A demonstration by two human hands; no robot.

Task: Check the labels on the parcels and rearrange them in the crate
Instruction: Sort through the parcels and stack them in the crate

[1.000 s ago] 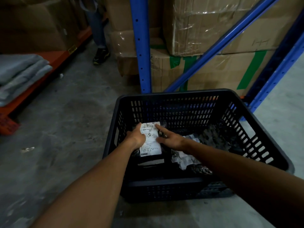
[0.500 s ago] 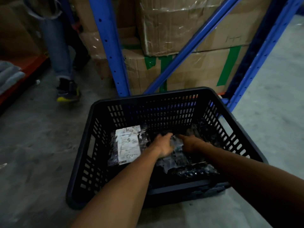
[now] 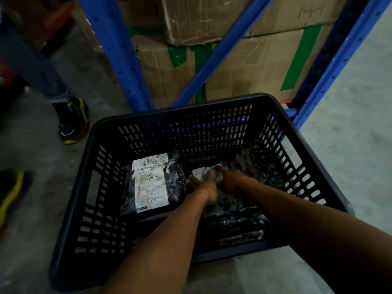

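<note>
Gripping one parcel point(image 3: 209, 174), two hands

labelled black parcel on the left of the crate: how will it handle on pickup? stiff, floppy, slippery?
The labelled parcel looks like a soft plastic mailer: its film is wrinkled, so it would probably sag if lifted by one edge. The glossy glints suggest a slick surface, so pinching may slip. It lies flat on the floor of the crate, unlikely to roll or tip.

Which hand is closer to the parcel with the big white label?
The left hand. It lies just right of the labelled parcel in the crate; the right hand is farther right, beyond the left.
</note>
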